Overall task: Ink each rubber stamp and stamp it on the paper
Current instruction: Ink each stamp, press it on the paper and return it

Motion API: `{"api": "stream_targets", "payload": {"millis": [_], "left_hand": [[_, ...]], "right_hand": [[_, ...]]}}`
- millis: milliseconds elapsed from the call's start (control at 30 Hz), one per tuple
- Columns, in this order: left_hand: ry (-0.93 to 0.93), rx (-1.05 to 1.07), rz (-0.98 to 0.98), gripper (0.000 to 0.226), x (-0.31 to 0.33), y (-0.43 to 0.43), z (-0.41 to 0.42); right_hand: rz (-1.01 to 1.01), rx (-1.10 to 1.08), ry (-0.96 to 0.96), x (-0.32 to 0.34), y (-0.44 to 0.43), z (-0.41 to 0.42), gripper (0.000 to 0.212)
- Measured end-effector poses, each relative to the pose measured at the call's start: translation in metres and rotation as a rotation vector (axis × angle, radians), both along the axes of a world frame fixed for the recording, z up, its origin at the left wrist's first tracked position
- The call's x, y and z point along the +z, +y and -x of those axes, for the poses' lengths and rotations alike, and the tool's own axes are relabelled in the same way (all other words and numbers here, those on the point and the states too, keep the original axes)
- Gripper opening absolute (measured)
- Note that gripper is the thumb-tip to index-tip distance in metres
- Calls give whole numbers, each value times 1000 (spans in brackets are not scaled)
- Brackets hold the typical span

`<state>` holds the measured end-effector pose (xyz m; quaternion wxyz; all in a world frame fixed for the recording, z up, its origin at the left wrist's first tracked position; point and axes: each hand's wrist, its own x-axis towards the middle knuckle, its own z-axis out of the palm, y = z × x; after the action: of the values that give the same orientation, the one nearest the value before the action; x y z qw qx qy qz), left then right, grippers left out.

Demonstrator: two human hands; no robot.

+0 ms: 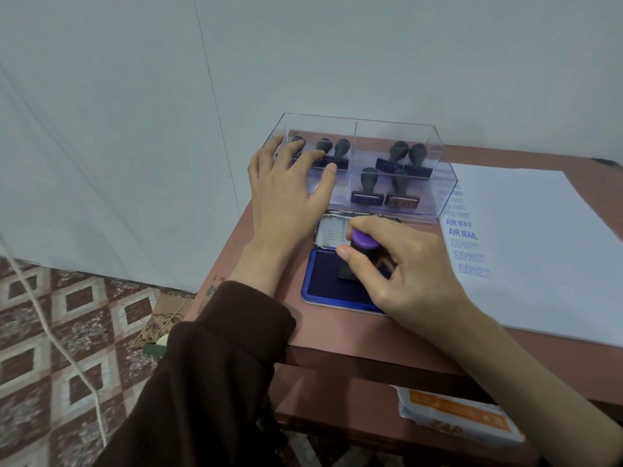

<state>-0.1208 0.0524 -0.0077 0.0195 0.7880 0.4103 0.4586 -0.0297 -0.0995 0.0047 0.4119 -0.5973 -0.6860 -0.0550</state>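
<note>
Right hand (411,274) pinches a purple-topped stamp (364,240), its base down on the blue ink pad (323,281), beside the printed paper (539,247). Farther back, the left hand (286,193) rests with spread, relaxed fingers on the clear box (441,163) holding black stamps (369,187).

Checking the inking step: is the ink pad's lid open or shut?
Open. The lid is folded back, the blue pad is bare, and the right hand holds a stamp on it.

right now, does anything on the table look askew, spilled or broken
Nothing looks spilled or broken. Only the prints on the paper are uneven: the column drifts right as it goes down, and the top ones are much fainter than AIR MAIL. The right hand holds a stamp on the ink pad.
</note>
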Motion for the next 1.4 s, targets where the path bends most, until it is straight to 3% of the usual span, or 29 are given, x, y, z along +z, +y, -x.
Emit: {"api": "stream_targets", "payload": {"millis": [333,367,500,600,767,1000,1200,1400], "left_hand": [[21,-9,11,43,1,-1,1],[22,-10,10,43,1,-1,1],[-4,-69,-24,42,6,-4,3],[-5,-210,-121,35,14,-16,-1],[168,-495,-263,26,18,-41,-25],[458,-714,-240,35,14,-61,-52],[509,-837,-195,45,7,-68,-51],[516,-857,-154,48,5,-68,-51]], "right_hand": [[-1,42,67,0,0,-2,19],[31,37,156,1,0,-3,15],[25,71,822,19,-6,-25,5],[1,7,929,30,-20,-56,8],[27,-159,819,25,-45,-97,9],[-47,-206,644,13,-55,-106,11],[-73,-159,243,8,-58,-98,15],[-45,-165,90,5,-61,-96,18]]}}
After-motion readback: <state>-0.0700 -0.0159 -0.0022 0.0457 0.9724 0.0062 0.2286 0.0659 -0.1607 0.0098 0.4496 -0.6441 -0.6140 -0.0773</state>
